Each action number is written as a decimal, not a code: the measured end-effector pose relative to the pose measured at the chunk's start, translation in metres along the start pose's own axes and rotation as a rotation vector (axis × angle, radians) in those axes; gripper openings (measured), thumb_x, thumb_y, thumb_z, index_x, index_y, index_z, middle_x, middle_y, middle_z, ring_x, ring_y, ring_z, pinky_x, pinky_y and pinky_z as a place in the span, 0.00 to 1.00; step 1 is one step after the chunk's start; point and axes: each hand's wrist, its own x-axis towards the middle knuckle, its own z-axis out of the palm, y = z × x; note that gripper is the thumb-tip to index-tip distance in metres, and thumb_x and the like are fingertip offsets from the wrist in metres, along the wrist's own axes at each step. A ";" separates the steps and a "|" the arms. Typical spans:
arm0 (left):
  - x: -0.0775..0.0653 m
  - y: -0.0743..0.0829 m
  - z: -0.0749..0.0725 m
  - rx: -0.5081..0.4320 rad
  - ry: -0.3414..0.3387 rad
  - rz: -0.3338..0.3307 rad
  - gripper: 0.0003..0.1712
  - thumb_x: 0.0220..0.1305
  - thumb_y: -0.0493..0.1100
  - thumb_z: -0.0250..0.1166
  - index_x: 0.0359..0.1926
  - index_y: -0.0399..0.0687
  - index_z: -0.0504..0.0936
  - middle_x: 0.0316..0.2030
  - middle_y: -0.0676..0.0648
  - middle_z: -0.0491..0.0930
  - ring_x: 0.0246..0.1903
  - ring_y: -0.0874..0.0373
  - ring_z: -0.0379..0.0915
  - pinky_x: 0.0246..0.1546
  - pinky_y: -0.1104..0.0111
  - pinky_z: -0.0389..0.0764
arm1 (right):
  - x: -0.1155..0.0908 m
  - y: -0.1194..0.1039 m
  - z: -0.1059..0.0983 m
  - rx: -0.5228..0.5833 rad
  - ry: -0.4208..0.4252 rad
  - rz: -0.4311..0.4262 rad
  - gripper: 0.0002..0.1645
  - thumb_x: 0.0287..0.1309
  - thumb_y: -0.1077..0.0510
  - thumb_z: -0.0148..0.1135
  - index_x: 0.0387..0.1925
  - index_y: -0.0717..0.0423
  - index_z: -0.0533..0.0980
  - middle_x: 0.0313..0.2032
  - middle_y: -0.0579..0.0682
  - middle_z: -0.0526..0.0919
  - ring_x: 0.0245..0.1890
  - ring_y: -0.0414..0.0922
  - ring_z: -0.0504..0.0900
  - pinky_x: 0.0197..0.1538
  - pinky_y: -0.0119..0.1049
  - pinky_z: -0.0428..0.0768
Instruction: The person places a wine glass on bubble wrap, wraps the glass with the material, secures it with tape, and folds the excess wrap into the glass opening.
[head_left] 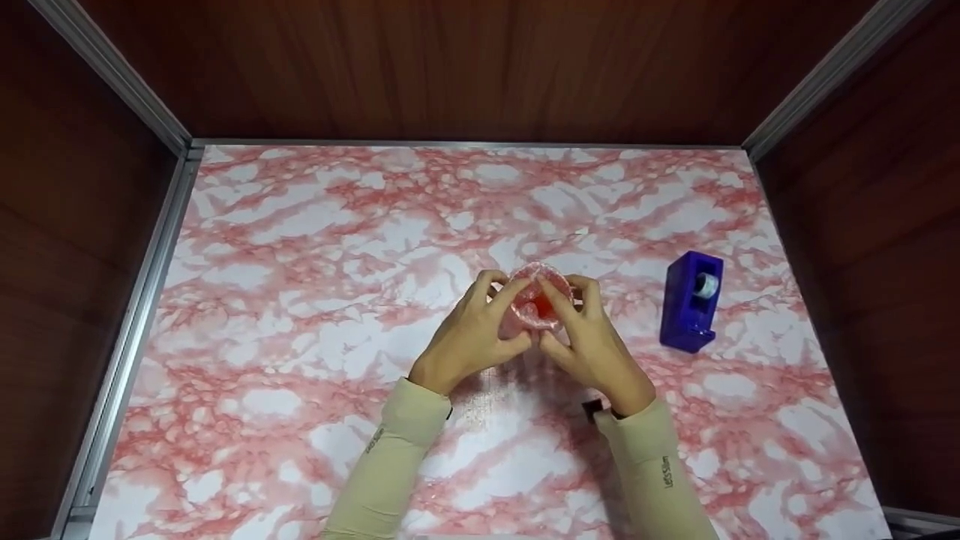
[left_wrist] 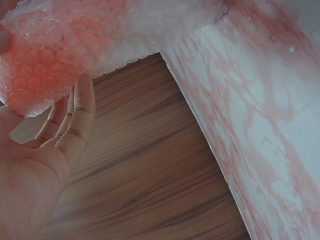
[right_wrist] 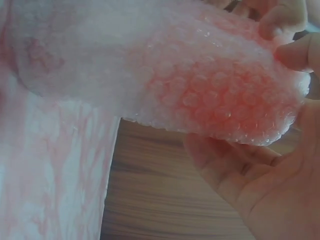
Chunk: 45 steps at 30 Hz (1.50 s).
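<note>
A tube of clear bubble wrap (left_wrist: 65,45) is rolled around something red. From above, in the head view, its round end faces up and the red object (head_left: 543,307) shows inside; its kind is hidden by the wrap. My left hand (head_left: 471,330) grips the roll from the left, thumb at the near side and index finger bent over the top rim. On the opposite side my right hand (head_left: 596,341) holds it the same way, its index finger reaching into the opening. In the right wrist view, the right fingers (right_wrist: 225,170) curve beneath the wrap.
A blue tape dispenser (head_left: 684,304) with a roll of tape (head_left: 706,285) stands to the right of my hands. The table (head_left: 300,315) has a red and white marbled top. Dark wooden panels (head_left: 465,67) in metal framing enclose it at the back and both sides.
</note>
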 end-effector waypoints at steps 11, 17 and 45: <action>0.003 0.007 -0.005 0.024 -0.032 -0.048 0.28 0.53 0.51 0.69 0.55 0.46 0.81 0.54 0.42 0.66 0.43 0.54 0.72 0.43 0.65 0.78 | 0.008 -0.003 -0.002 -0.042 -0.012 0.011 0.43 0.49 0.54 0.63 0.70 0.59 0.69 0.56 0.63 0.65 0.42 0.54 0.77 0.36 0.45 0.80; 0.005 0.017 -0.011 0.094 -0.104 -0.122 0.31 0.53 0.52 0.68 0.58 0.44 0.79 0.53 0.41 0.65 0.41 0.51 0.71 0.43 0.62 0.79 | 0.007 -0.004 -0.002 -0.021 -0.041 0.032 0.43 0.50 0.53 0.62 0.70 0.59 0.69 0.57 0.62 0.65 0.45 0.52 0.76 0.39 0.44 0.79; 0.002 0.016 -0.013 0.163 -0.112 -0.111 0.34 0.56 0.53 0.65 0.64 0.51 0.75 0.58 0.40 0.66 0.42 0.51 0.74 0.40 0.57 0.80 | 0.002 -0.004 -0.010 0.174 -0.079 0.029 0.21 0.61 0.61 0.66 0.56 0.46 0.81 0.65 0.61 0.61 0.59 0.52 0.70 0.56 0.49 0.75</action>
